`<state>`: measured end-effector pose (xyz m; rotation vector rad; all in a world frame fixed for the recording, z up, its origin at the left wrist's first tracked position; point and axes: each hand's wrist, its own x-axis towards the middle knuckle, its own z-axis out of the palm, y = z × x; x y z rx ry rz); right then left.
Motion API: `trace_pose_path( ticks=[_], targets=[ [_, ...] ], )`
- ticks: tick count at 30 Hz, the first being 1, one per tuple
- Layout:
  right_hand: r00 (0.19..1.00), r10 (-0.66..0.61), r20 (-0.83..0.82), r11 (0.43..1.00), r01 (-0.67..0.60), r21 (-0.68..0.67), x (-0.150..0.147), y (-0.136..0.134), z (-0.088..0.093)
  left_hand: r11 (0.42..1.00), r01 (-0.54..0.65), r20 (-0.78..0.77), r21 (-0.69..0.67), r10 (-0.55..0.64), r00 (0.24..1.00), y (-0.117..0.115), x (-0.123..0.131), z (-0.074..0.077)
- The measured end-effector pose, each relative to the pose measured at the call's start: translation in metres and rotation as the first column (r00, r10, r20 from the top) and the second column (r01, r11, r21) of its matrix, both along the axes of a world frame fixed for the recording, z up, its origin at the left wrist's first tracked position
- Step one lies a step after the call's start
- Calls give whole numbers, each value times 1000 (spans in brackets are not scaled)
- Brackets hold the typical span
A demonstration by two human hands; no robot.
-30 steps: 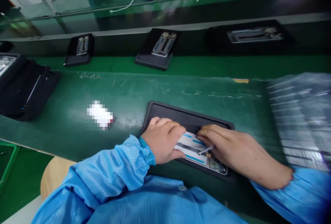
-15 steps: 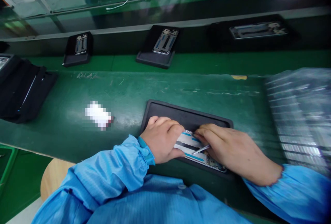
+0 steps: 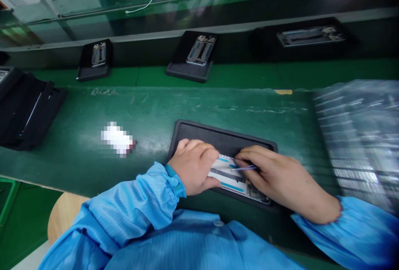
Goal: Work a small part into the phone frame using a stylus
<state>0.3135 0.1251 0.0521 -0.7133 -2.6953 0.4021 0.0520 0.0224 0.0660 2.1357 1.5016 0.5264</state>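
Head view, left hand [image 3: 193, 167] clasping a phone frame [image 3: 232, 178] on a black rubber mat [image 3: 218, 134], right hand [image 3: 277, 182] pinching a thin pick [image 3: 245, 168] that could slip and scratch the frame if either hold shifts

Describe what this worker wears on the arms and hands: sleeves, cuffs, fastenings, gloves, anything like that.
Both arms are in light blue, finely striped smock sleeves: the left sleeve and the right sleeve. The left cuff is gathered, with a darker blue band and a round snap button. The right cuff is gathered too. The left hand and right hand wear no gloves.
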Motion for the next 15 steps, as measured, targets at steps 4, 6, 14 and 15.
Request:
trace_pose_path(
  ticks=[4, 6, 14, 15],
  targets=[
    [1000, 7, 18, 992, -9, 124, 0, -7, -3, 1000, 2, -2, 6, -2, 1000, 0, 0, 1],
    [999, 1, 38, 975, -10, 220, 4, -13, -5, 1000, 0, -1, 3, 0, 1000, 0, 0, 1],
    [990, -83, 118, 923, 32, 384, 9, -46, -1, 1000, -5, -10, 3, 5, 1000, 0, 1, 0],
    [986, -89, 140, 923, 29, 383, 5, -49, 1, 1000, -5, -11, 3, 5, 1000, 0, 1, 1]
  ],
)
